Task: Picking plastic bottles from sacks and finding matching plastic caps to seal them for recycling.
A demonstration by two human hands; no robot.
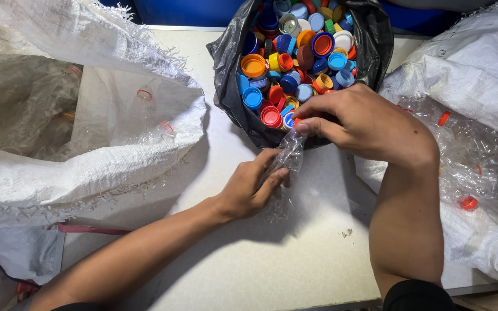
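At the table's (295,253) centre, the left hand (249,187) is closed around a crushed clear bottle (286,164). The right hand (355,121) pinches its cap end, beside a black bag (231,63) of coloured caps (298,55).

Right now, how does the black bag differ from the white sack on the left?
The black bag is thin glossy plastic; the white sack is coarse woven with frayed edges. The black bag is packed with loose coloured caps; the white sack holds clear crushed bottles. The black bag is smaller. Both sit open on the pale table.
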